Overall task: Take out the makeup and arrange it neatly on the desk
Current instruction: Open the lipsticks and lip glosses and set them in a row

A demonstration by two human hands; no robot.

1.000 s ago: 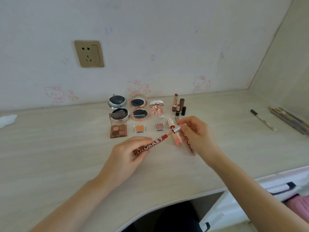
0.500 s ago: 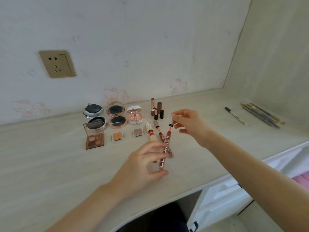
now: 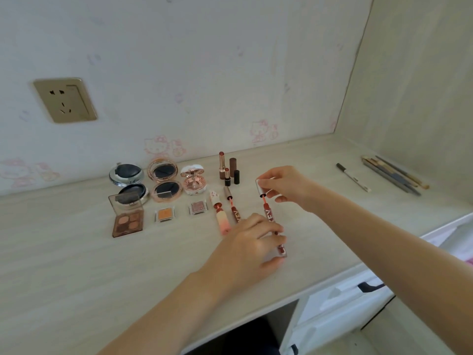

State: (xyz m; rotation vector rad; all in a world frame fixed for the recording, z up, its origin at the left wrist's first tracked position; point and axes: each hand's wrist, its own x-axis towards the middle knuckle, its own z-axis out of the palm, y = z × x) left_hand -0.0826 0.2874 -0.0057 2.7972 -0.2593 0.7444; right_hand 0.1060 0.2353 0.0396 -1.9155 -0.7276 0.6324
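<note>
Pinched between the fingers and thumb of the left hand (image 3: 245, 242), a red lip gloss tube (image 3: 275, 228) lies low over the desk (image 3: 76, 265), while the right hand (image 3: 284, 185) grips its silver cap (image 3: 261, 188) at the far end. The tube's long axis runs from the near edge toward the wall, cap end pointing away, and the thin wand shows between cap and tube.

Behind and left of the hands the makeup is laid out in rows. Three round compacts stand open: a silver one (image 3: 128, 181) with dark pans, a rose-gold one (image 3: 165, 181) with dark pans, and a small pink one (image 3: 193, 180). A square eyeshadow palette (image 3: 127, 217) holds four brown shades under its raised clear lid. Beside it sit an orange single shadow (image 3: 165, 214) and a mauve one (image 3: 197, 207). Two more open gloss tubes (image 3: 227, 211) lie just left of the held one, parallel to it. Lipsticks (image 3: 227, 169) stand upright near the wall.

Well apart to the right lie a pen (image 3: 354, 178) and a bundle of pencils (image 3: 394, 175).
</note>
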